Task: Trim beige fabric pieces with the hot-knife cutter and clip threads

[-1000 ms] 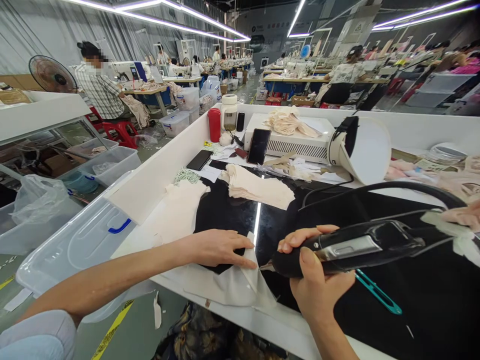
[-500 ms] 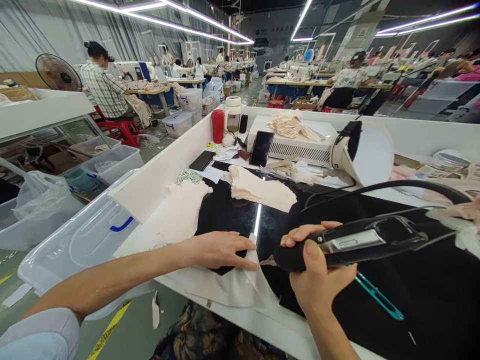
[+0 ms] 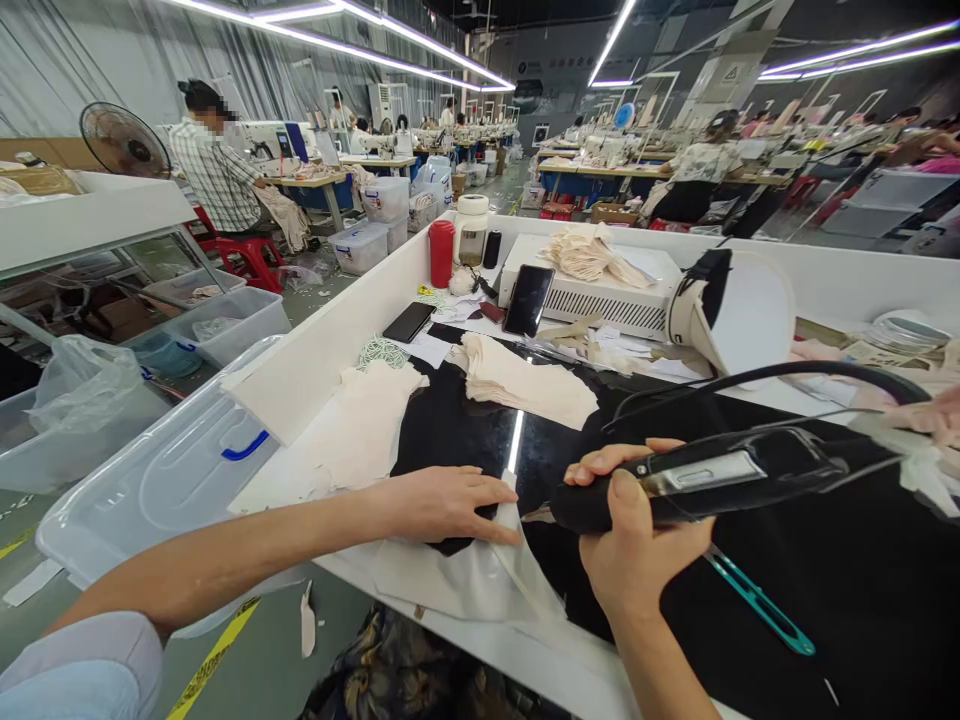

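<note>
My right hand is wrapped around a black corded handheld tool with a silver plate on its side. The tool's rounded end points left, just above the black work surface. To its left, my left hand lies palm down with its fingers stretched out. Those fingertips rest on a white strip at the edge of a pale, thin sheet along the table's near side. A small scrap shows between the strip and the tool.
Cut beige fabric pieces lie stacked ahead, with more fabric at left. A teal slim tool is at right. Behind stand phones, a red bottle, a white vented box and a lamp-like white disc.
The view has shifted slightly. Both hands keep nearly the same positions, the left one on the strip and the right one around the black tool.
</note>
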The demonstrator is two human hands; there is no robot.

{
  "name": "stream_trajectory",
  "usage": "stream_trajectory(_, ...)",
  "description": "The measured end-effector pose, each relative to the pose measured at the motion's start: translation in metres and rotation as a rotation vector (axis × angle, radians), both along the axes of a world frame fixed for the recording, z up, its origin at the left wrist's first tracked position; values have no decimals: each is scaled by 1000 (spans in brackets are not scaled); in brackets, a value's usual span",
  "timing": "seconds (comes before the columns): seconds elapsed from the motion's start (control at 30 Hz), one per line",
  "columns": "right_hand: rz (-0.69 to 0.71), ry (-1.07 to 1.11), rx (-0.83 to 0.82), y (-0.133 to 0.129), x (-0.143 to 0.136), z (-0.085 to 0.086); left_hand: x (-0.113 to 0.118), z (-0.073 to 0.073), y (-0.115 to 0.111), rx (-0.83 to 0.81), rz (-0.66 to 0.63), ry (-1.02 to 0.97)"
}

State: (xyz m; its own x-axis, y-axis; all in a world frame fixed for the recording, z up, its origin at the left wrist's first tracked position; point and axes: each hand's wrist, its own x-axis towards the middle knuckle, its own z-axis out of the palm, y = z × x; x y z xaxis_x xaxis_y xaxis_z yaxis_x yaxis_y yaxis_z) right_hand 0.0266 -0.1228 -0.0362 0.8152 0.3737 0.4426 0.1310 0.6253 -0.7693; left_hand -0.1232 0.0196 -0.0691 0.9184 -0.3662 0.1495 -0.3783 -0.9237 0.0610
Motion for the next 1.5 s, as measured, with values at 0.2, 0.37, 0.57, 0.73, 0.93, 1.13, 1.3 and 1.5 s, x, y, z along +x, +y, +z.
stream_trajectory(0.2, 1, -13, -33, 3, 1, -6, -1, -6, 0, -9, 10, -6)
stream_trajectory(0.37, -16, -4, -15, 5, 3, -3, -2, -7, 0, -7, 20, 12)
stream_trajectory(0.57, -21, -4, 26, 11, 5, -1, -1, -5, 0, 27, 29, 43)
stream_trajectory(0.73, -11, -9, -23, 13, 4, -8, -1, -4, 0, 27, 21, 48)
stream_trajectory(0.93, -24, -31, -55, 6, 10, -4, -1, -6, 4, -50, 37, 90)
stream_trajectory(1.13, -72, -133, -220, -23, 34, 5, -2, 0, 1, -219, 164, 119)
stream_trajectory(1.3, -136, -159, -444, -48, 59, -4, 7, 8, -21, -351, 278, 48)
stream_trajectory(1.5, -233, -466, -826, -81, 94, -33, 23, -18, -50, -261, 254, -5)
